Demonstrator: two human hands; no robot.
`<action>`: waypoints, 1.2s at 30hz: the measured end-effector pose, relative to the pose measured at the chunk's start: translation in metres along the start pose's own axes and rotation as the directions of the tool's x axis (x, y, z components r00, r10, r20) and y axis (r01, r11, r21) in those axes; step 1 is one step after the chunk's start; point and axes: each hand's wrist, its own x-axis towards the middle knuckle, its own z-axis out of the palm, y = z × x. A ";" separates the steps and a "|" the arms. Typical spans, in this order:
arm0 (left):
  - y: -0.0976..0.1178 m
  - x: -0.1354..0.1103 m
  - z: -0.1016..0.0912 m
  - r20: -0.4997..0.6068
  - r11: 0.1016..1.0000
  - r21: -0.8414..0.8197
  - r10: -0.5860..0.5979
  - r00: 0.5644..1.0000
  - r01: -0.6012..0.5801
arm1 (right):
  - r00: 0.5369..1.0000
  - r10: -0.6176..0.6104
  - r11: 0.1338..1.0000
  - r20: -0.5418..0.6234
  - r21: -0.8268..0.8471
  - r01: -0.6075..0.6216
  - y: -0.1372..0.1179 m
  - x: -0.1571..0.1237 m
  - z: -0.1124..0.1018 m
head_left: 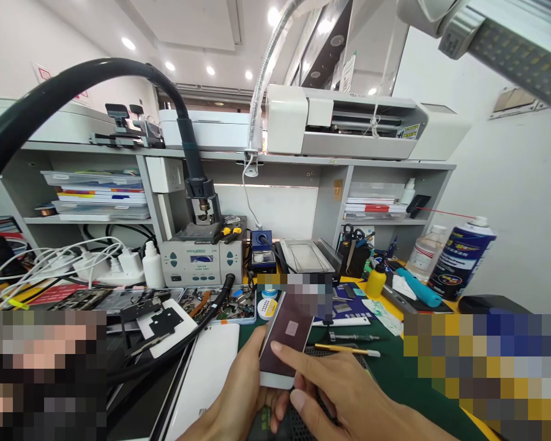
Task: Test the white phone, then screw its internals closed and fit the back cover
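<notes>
In my left hand (pixel 242 375) is a white-framed smartphone (pixel 297 342), tilted, its fingers wrapped round its left side and underneath. The phone's screen is dark reddish-brown with a small pale square; its top end is blurred by pixelation. My right hand (pixel 344 383) has its index finger stretched onto the lower left of the screen, the thumb apart below. Behind the phone stands a small round tub (pixel 268 308) with a yellow and white label. A yellow-handled brush (pixel 346 350) and a clear-barrelled tool (pixel 354 337) lie just past my right hand.
A hot-air station (pixel 202 260) stands behind, its black hose (pixel 211 312) crossing the left side. Trays of small parts (pixel 220 303) and a white panel (pixel 211 367) lie left. A yellow bottle (pixel 375 283) and a spray can (pixel 461 260) stand right. Both lower corners are pixelated.
</notes>
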 end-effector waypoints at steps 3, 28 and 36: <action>-0.001 0.000 0.001 -0.013 1.000 0.009 0.003 1.000 -0.003 | 1.000 -0.022 0.999 0.011 0.041 0.022 -0.001 0.001 -0.001; 0.001 -0.002 0.002 -0.010 0.999 -0.023 0.027 1.000 -0.027 | 1.000 -0.021 0.999 0.017 0.041 0.020 -0.001 0.000 0.000; 0.000 -0.001 0.001 -0.006 1.000 -0.001 0.024 1.000 -0.024 | 0.999 -0.047 0.997 0.009 0.062 0.046 -0.001 0.001 0.001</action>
